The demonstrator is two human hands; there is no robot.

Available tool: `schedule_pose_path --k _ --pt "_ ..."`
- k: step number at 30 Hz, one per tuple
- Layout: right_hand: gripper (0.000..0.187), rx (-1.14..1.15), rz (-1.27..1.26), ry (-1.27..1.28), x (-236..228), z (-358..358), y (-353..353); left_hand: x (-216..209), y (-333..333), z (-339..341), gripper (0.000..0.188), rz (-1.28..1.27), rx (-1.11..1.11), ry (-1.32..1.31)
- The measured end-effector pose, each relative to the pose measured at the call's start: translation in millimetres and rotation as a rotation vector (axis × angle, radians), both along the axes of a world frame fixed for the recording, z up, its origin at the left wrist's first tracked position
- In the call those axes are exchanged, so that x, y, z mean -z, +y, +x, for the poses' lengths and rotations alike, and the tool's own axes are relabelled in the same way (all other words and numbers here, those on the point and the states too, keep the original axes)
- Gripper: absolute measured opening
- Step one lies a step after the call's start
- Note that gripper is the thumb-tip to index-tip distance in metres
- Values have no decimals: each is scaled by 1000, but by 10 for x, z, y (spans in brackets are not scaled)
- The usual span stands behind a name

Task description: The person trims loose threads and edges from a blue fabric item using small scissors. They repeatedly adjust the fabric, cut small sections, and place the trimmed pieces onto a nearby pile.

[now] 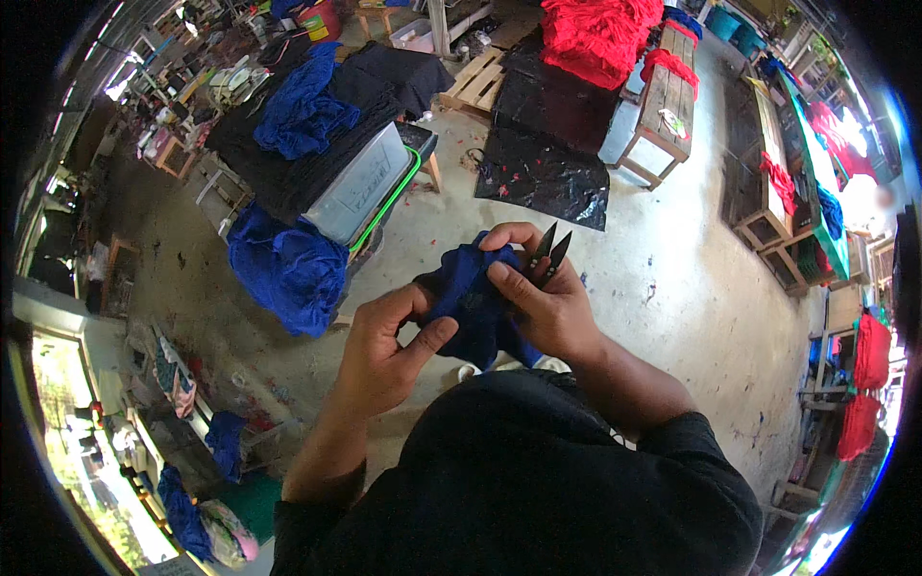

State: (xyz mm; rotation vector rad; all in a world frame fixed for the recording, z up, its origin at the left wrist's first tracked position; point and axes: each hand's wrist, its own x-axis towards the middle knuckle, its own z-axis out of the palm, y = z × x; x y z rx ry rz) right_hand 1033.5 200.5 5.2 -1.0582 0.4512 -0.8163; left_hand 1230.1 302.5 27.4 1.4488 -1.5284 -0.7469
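A piece of dark blue cloth (471,295) hangs between my two hands in front of my body. My left hand (394,341) grips its left side, thumb pointing toward the cloth and fingers behind it. The upper right part is pinched between thumb and forefinger of my right hand (543,293). Tucked in that same right hand are small dark thread snips (549,252), their two pointed blades sticking up apart from each other past the fingers. The cloth's lower edge drops loosely, and the fingers behind it are partly hidden.
A table with dark cloth, a blue cloth heap (305,106) and a clear plastic bin (360,187) stands ahead left. Blue cloth (286,269) bulges beside it. Ahead lie a black sheet (543,173), a red cloth pile (600,38) and a wooden bench (663,106).
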Motion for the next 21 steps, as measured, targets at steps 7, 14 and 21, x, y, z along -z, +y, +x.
schedule_pose_path --k 7,14,21 --pt "28 178 -195 122 93 -31 23 -203 -12 -123 26 289 126 332" --pt "21 237 -550 403 -6 -440 -22 -95 -191 -558 16 189 15 -8" --pt "22 329 -643 266 215 -751 -241 -84 -420 -1092 19 131 -10 -162"
